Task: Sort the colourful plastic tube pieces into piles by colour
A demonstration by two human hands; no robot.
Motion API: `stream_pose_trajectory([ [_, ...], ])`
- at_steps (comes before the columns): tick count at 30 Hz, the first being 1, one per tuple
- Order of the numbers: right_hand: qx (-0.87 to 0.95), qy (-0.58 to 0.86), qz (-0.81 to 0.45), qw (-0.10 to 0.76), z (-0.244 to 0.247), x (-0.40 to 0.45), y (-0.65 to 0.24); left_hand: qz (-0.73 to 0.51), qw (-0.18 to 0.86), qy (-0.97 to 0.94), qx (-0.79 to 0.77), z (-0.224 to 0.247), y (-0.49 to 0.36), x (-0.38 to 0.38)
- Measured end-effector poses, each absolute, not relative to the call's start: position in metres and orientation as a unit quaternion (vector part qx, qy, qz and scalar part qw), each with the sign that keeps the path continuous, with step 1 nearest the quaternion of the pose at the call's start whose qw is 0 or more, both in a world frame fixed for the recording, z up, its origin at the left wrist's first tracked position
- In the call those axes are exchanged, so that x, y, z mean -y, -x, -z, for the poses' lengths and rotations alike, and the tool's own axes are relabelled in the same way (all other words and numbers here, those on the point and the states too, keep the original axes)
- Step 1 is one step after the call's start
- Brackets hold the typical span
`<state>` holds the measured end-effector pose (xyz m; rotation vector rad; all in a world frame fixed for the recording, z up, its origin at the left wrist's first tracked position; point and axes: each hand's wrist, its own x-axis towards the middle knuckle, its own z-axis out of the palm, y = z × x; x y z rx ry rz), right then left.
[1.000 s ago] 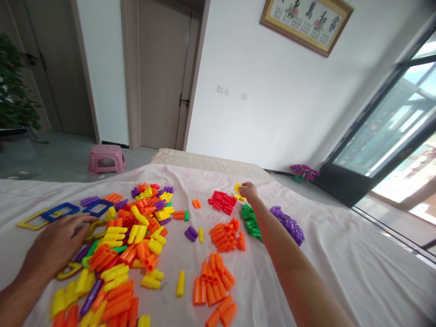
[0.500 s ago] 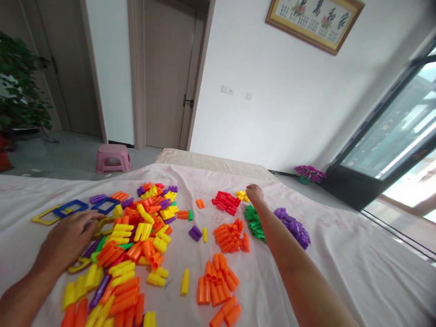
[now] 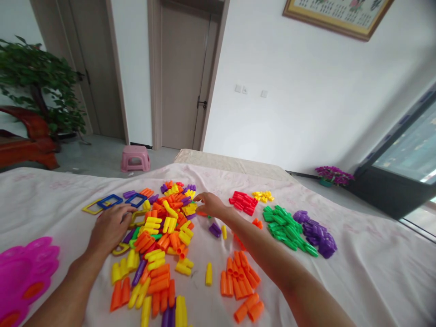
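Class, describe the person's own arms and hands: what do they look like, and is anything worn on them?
The left hand and right hand are bare, without gloves. No sleeve shows on the visible stretch of the left arm or right arm, and no watch or bracelet shows. Small rings cannot be ruled out.

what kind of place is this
Probably a room in a home: a framed picture with writing hangs on the white wall, a large leafy plant stands by a closed door, and a pink plastic stool sits beyond the cloth-covered surface.
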<state>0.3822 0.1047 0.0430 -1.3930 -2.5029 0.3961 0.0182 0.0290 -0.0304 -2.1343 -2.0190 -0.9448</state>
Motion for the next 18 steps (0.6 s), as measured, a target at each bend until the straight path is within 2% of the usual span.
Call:
stream_pose_trajectory([
  [5,0.86,0.49,-0.111,0.085,-0.039,-0.096,-0.371,0.298,0.036,0.689,0.659,0.031,-0.019,-0.029],
  [10,0.847,0.501,-0.101,0.147,-0.044,-0.093,-0.392,0.293,0.031,0.694,0.657,0.03,-0.018,-0.029],
  [14,0.794,0.559,-0.066,0.232,-0.062,-0.109,-0.451,0.283,0.024,0.703,0.653,0.037,-0.011,-0.034],
  [18,0.676,0.699,0.006,0.232,-0.078,-0.127,-0.546,0.274,0.036,0.707,0.651,0.048,-0.004,-0.04],
])
